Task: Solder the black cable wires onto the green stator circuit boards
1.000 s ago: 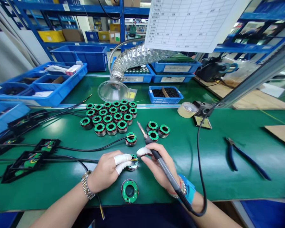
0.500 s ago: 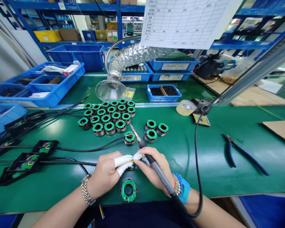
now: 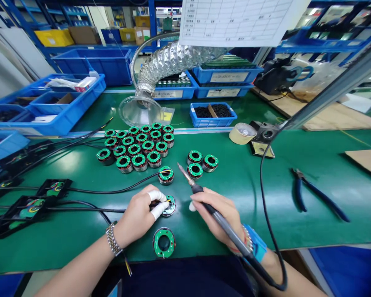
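Note:
My left hand (image 3: 142, 212), with white covers on two fingertips, pinches the end of a black cable (image 3: 89, 210) over a round stator with a circuit board (image 3: 170, 206). Its fingers hide part of that stator. My right hand (image 3: 218, 212) is closed around a soldering iron (image 3: 227, 229), whose tip points up and left, apart from the stators. One stator with a green board (image 3: 163, 242) lies nearer the table's front edge. Another stator (image 3: 166, 175), with yellow-ended wires on its board, sits beyond my left hand.
Several stators (image 3: 139, 161) stand grouped at centre-left, three more to their right. Blue-handled cutters (image 3: 324, 200) lie right. A tape roll (image 3: 243, 133) and iron stand (image 3: 266, 136) sit behind. A fume funnel (image 3: 141, 111) hangs behind the group. Black housings (image 3: 21, 212) lie left.
My right hand has moved right, away from my left hand and the wires, with the soldering iron. My left hand has stayed at the stator. The whole view has shifted slightly.

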Available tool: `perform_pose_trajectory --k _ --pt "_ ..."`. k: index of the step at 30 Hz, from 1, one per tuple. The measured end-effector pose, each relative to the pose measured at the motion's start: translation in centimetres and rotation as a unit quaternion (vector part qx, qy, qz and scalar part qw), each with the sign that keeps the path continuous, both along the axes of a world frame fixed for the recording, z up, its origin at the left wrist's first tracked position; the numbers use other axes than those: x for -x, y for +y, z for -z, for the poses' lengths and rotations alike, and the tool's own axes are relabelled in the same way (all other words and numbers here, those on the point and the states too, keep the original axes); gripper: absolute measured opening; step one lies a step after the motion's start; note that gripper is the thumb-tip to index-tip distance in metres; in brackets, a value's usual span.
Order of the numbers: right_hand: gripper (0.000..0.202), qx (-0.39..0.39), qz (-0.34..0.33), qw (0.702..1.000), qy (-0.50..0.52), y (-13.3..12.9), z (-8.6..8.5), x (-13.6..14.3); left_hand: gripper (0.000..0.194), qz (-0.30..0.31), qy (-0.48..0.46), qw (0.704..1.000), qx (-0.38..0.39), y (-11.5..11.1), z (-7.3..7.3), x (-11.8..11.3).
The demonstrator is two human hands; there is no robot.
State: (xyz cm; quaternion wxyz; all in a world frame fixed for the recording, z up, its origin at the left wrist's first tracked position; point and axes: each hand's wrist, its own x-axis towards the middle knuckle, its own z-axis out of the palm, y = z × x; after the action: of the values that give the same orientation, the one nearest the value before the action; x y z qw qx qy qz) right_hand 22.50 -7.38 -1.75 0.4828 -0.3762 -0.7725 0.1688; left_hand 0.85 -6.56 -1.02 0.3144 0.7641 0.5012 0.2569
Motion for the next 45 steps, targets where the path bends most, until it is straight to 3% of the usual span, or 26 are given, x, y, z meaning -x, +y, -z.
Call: perform_pose_trajectory --k 5,9,14,27,34,45 --pt "0.025 -0.038 -0.017 0.999 -0.006 -1.1 -0.8 -2.3 0.009 0.005 0.012 1.0 -0.008 0.0 0.2 -0.4" --pt "0.024 0.028 -0.061 0.996 0.057 -1.5 -0.8 -2.5 0.01 -0.004 0.029 1.0 0.001 0.0 0.4 -0.5" --pt "0.023 0.066 -0.082 0.992 0.067 -1.4 -0.5 -2.0 0.01 -0.008 0.04 0.999 -0.006 -0.1 0.5 -0.6" --pt "0.023 0.06 -0.086 0.994 0.044 -1.4 -0.5 -1.9 0.009 -0.009 0.033 0.999 -0.022 -0.1 0.6 -0.6" --pt "0.027 0.015 -0.101 0.995 0.024 -1.4 -0.5 -1.8 0.01 -0.009 0.026 0.999 -0.023 0.0 0.5 -0.7" --pt "0.027 0.003 -0.037 0.998 0.052 -1.5 -0.9 -1.7 0.012 -0.014 0.029 0.999 -0.027 0.0 0.2 -0.8"
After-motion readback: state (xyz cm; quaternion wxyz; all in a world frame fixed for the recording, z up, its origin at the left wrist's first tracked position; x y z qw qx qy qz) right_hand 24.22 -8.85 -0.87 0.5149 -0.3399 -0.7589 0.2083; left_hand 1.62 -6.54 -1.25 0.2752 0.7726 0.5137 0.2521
